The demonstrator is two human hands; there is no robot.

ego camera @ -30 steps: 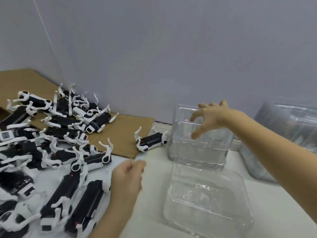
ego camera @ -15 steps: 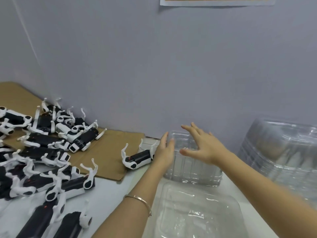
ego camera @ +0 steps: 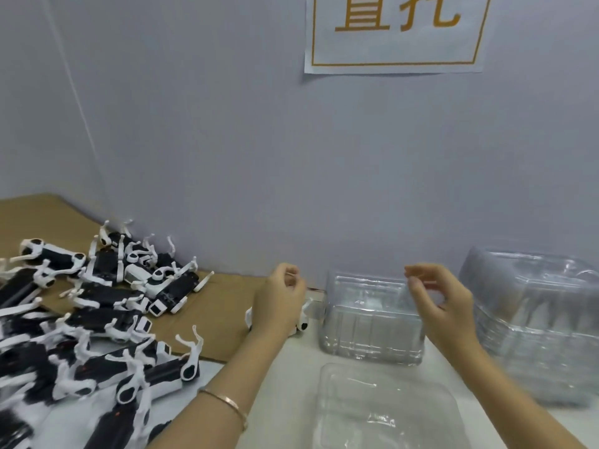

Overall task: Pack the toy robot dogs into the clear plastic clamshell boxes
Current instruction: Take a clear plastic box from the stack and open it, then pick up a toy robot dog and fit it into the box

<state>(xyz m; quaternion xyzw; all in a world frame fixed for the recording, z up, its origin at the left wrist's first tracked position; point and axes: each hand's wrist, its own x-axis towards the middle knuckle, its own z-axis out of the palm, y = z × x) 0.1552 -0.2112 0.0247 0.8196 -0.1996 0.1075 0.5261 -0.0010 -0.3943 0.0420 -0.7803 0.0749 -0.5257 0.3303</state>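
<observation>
Two cropped orange characters [ego camera: 361, 27], wall sign [ego camera: 393, 47] above clamshell boxes [ego camera: 372, 322]

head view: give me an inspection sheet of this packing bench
surface: white table, cardboard sheet on its left part
job's things: heap of toy dogs at left; one toy dog partly behind the left hand; open clear box, one half upright, one flat; stack of clear boxes at right
clutter: nothing seen
grippers: left hand and right hand raised, fingers curled; grip cannot be told
cables: none certain; thin pale line on wall, left
surroundings: grey wall, paper sign
</observation>
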